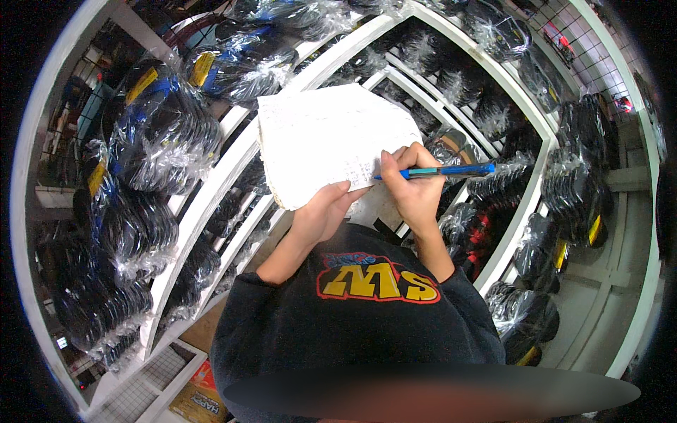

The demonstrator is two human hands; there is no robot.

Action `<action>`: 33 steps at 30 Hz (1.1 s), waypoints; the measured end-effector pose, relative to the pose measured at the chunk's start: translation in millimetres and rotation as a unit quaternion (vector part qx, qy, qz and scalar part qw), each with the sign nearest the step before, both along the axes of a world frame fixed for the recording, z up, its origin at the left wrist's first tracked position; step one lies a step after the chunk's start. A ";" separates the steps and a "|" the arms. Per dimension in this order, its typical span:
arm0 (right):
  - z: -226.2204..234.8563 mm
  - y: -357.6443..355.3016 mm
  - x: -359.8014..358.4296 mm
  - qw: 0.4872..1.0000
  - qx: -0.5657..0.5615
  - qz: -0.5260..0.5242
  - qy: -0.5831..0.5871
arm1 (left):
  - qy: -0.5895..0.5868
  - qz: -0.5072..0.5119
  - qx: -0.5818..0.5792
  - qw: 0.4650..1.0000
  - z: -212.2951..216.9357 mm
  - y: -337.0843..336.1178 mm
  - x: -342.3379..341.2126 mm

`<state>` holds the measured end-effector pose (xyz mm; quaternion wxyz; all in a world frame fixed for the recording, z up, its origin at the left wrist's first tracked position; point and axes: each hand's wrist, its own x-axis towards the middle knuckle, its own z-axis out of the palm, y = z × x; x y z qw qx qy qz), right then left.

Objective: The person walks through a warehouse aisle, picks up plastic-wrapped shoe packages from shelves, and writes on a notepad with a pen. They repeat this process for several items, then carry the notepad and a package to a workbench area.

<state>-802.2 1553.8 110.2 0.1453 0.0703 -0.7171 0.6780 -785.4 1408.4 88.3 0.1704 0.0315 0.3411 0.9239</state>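
A white paper notebook [324, 134] with handwriting on its page lies open in front of my chest. Gripping its lower edge is my left hand [321, 217], with the thumb on top of the page and the other fingers mostly hidden beneath. My right hand [412, 187] is closed round a blue pen [451, 170]. The pen's tip is at the written lines near the lower right part of the page, and its back end points right.
White shelf frames [190, 218] stand around me. Plastic-wrapped stacks of dark, rounded items [166, 141] hang at the left, and similar wrapped stacks [575, 176] hang at the right. A printed cardboard box [196, 403] sits low at the left. Wire mesh [575, 42] shows at the upper right.
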 end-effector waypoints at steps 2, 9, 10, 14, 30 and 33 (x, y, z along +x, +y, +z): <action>-1.5 -1.9 0.4 1.000 -0.005 0.007 0.002 | -0.001 0.004 -0.019 1.000 -1.4 -2.0 2.1; -4.5 -2.0 3.7 1.000 0.013 0.020 0.020 | 0.010 0.009 0.002 1.000 -2.6 -3.0 8.1; -5.9 -2.5 4.2 1.000 0.007 0.021 0.019 | 0.004 0.012 -0.005 1.000 -2.4 -3.2 9.3; -11.6 -1.9 3.3 0.999 -0.020 0.030 0.013 | 0.006 0.025 -0.013 1.000 -4.4 -3.3 13.8; -66.2 17.6 -13.2 0.793 -0.406 0.308 -0.334 | -0.026 0.027 -0.197 0.980 -35.2 -23.5 97.3; -68.8 3.8 -5.9 0.806 -0.358 0.344 -0.323 | -0.018 0.099 -0.263 0.960 -34.2 -33.9 126.5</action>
